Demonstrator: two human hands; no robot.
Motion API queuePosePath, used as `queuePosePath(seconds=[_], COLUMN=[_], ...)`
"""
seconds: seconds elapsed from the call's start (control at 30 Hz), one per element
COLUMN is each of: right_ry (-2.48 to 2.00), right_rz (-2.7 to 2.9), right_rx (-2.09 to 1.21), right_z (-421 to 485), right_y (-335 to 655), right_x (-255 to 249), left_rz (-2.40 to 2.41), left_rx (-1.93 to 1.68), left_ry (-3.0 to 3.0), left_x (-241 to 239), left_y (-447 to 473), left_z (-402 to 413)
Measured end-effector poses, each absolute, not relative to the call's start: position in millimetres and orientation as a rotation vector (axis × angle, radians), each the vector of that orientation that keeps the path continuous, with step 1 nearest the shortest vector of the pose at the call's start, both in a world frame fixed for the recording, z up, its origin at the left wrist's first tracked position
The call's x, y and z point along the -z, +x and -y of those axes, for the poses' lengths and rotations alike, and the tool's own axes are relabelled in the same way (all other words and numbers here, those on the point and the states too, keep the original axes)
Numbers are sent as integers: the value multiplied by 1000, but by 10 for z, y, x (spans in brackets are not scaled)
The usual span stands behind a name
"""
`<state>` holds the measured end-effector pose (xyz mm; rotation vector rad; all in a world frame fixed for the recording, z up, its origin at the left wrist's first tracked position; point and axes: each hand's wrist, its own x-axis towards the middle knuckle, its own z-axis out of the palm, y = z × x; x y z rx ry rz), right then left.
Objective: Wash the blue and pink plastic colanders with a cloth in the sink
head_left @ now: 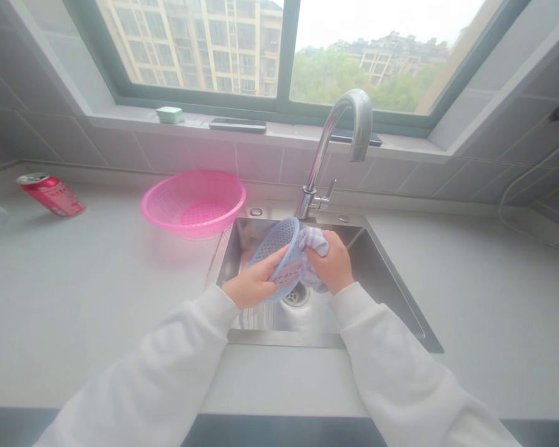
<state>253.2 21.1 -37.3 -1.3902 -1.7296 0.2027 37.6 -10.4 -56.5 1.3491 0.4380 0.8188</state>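
Basket in blue [287, 270], tilted steeply, is gripped by the left hand [251, 283], and against its right side cloth [313, 241] is clutched by the right hand [334, 263].

Blue basket [286, 272]: plastic, thin-walled, pierced into a lattice, low sheen. Cloth [313, 239] against it: soft woven fabric, crumpled, matt. Pink basket [200, 231]: plastic too, same openwork, slightly translucent. Sink [279, 337]: bare metal, brushed-looking, with soft reflections. Tap [323, 149]: polished metal, smooth, brightest shine from where I stand. Can [56, 195]: metal, printed, glossy. Counter [97, 298]: smooth, hard, faint sheen. Wall tiles [261, 164]: smooth, dull. Sleeves [168, 360]: soft knit-like fabric, matt.
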Motion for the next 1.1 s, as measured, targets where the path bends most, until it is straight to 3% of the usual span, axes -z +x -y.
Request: queuePosePath(seconds=[0.37,0.7,0.93,1.1], right_ry=[-818,-1329,-1059,-744], right_rz=[2250,1599,1782,2113], right_rx=[204,-221,-209,59], right_z=[107,-309,-101,46], right_y=[2191,2638,2464,2300], right_x=[399,471,417,393], left_rz=[-560,-375,-386,-533], left_rx=[-918,-804,-824,-879], left_ry=[1454,1215,1100,1079], left_x=[619,491,505,420], left_y=[292,356,345,321], left_z=[31,182,186,187])
